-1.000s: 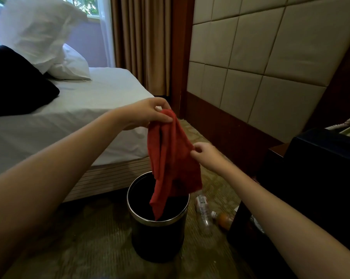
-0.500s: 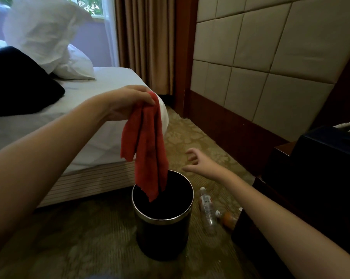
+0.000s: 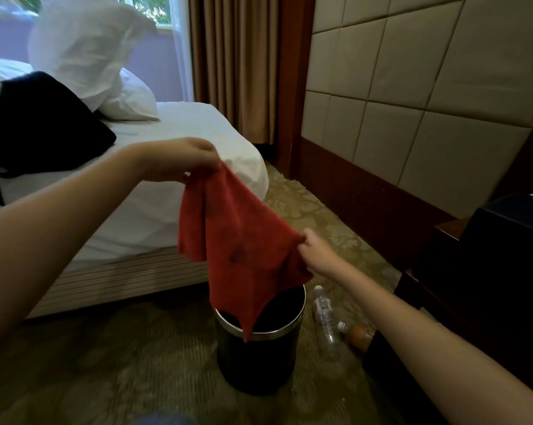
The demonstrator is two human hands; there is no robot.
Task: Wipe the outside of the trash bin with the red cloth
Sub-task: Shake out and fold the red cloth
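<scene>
Grip has changed: my right hand (image 3: 315, 253), empty a moment ago, now pinches a corner of the soft red cloth (image 3: 243, 240) above the round black metal-rimmed trash bin (image 3: 259, 360). My left hand (image 3: 179, 161) pinches its top corner. With the cloth spread, I judge wiping comes next.

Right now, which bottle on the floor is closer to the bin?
The clear bottle, lying beside the bin; the orange one lies farther right.

A white-sheeted bed (image 3: 167, 191) with white pillows (image 3: 87, 47) stands left on patterned olive carpet (image 3: 105, 363). Brown curtains (image 3: 231, 56) hang beside a daylit window (image 3: 148, 7). Beige padded panels (image 3: 412, 87) cover the right wall above dark wood.
</scene>
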